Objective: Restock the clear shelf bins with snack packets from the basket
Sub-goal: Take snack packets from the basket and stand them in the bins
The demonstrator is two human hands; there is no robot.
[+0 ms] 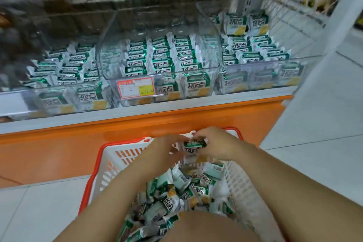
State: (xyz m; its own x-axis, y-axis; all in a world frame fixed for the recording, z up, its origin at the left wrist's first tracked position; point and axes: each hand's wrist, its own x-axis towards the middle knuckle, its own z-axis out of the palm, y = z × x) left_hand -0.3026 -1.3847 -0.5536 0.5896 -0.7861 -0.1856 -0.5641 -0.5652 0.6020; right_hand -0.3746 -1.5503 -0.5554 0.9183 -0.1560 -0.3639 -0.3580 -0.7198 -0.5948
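Left hand [164, 152] and right hand [216, 143] pinch a green-and-white foil snack packet [194, 148] above the orange-rimmed white plastic basket [94, 165], apparently destined for clear plastic bins [149, 23] at twelve o'clock.

You have bright, even, cool white light, with almost no hard shadow anywhere. Glare films the clear walls of the middle bin [149, 21], and a pale sheen lies on the orange base [117, 133]. Motion blur smears the upper left so badly that nothing there reads. Your left hand [163, 149] and right hand [214, 143] go soft at the fingers, and the packet [193, 148] between them is only just legible. The heap in the basket [94, 171] is soft too, and the limb [206, 228] at the bottom edge is out of focus. Print is sharpest in the middle bin. Wide-angle distortion bows the shelf edge [137, 108] and tilts the post [324, 45] at your right.
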